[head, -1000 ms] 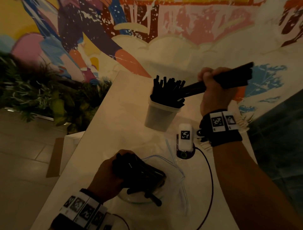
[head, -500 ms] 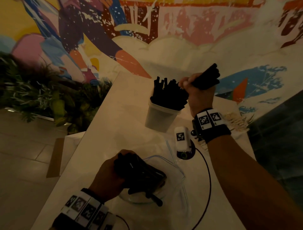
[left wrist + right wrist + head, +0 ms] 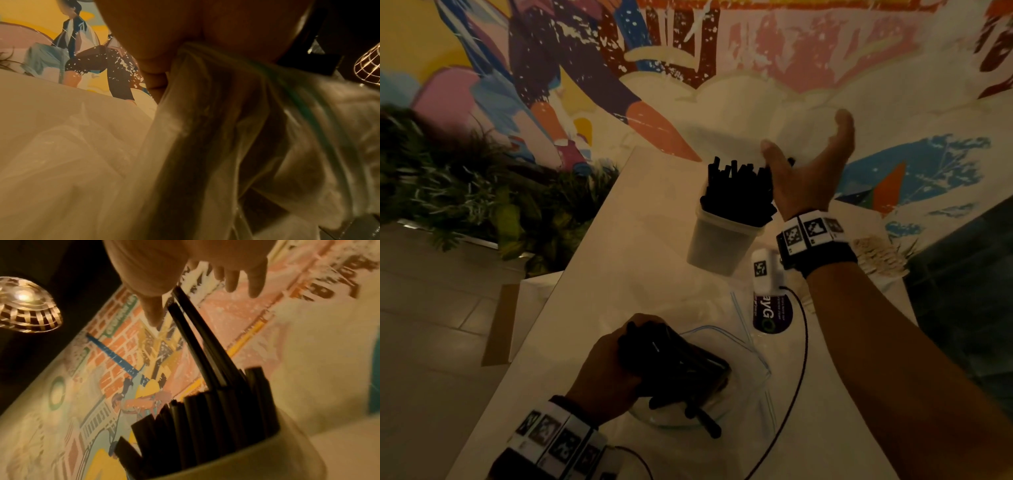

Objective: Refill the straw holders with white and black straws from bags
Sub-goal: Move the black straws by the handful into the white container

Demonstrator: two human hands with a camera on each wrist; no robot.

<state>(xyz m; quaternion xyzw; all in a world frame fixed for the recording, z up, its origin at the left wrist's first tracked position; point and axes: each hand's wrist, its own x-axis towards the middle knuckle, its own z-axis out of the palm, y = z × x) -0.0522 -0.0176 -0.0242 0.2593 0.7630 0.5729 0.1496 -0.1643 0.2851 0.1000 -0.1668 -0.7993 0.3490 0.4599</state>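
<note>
Many black straws (image 3: 738, 192) are packed in the holder (image 3: 717, 245) — right hand (image 3: 810, 171) spread open; bagged straws (image 3: 674, 363) are gripped by the left hand (image 3: 606, 373).

This looks like a café or bar seating area, dimly lit in warm light. A large painted mural (image 3: 688, 68) of bright figures and lettering fills the wall from 10 to 2 o'clock, a planter of green foliage (image 3: 465, 192) runs along the floor at 9 o'clock, and a woven wire pendant lamp (image 3: 26, 305) glows against a dark ceiling. On the pale counter (image 3: 626, 246), a white holder (image 3: 719, 243) packed with black straws (image 3: 736, 192) stands at 12 o'clock, stock typical of drink service.
</note>
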